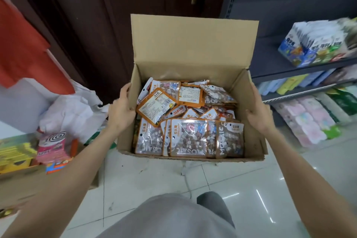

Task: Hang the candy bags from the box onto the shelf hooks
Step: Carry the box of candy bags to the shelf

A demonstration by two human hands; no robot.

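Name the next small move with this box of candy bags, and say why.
Probably set the box down near the shelf. Both the left hand and right hand hold its sides, so neither is free to lift a candy bag, and no hooks are in view.

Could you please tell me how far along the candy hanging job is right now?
Nothing looks hung yet. The box is full of candy bags, with both hands, left and right, on its sides. All the hanging remains; no hooks are in view.

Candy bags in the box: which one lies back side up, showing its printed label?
The tilted orange-edged candy bag nearest the left hand, atop the pile; the front row shows clear windows with candy.
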